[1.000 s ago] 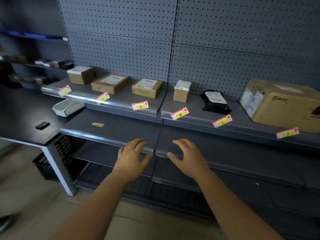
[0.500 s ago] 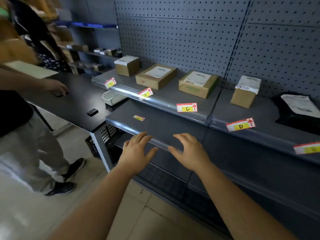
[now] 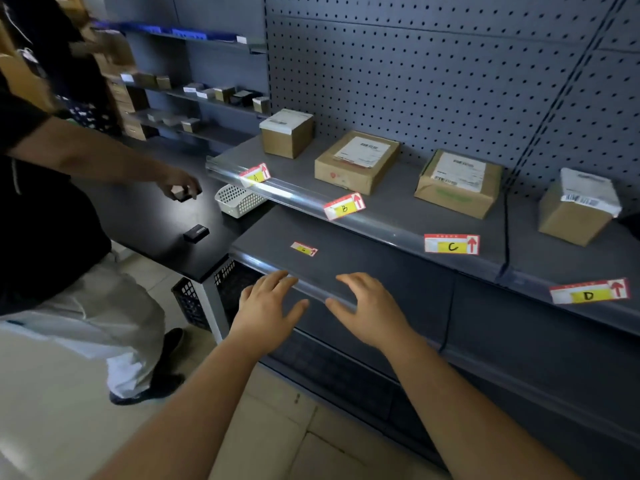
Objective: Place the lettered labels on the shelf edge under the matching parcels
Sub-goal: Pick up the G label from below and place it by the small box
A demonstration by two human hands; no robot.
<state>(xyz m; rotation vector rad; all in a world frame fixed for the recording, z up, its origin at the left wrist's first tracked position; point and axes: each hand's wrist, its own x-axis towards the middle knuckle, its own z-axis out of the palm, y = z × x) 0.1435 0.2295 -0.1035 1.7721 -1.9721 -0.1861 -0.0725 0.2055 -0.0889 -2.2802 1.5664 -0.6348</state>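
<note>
Labels A (image 3: 255,174), B (image 3: 344,206), C (image 3: 452,244) and D (image 3: 588,294) sit on the upper shelf edge (image 3: 388,230), each below a cardboard parcel: a small cube box (image 3: 286,133), a flat box (image 3: 356,166), a second flat box (image 3: 458,183) and a small box (image 3: 578,206). One loose label (image 3: 304,249) lies flat on the lower shelf (image 3: 346,265). My left hand (image 3: 268,306) and my right hand (image 3: 372,310) hover with fingers spread at the lower shelf's front edge, holding nothing.
Another person (image 3: 52,220) stands at the left, a hand (image 3: 180,188) holding a small object over the black table (image 3: 156,230). A white mesh basket (image 3: 239,200) and a small black object (image 3: 196,233) rest on that table. Black crates (image 3: 194,303) stand beneath it.
The view has swung left, bringing the other person and the black table into sight. My hands stay open at the lower shelf edge. The person's hand has reached further over the table.
</note>
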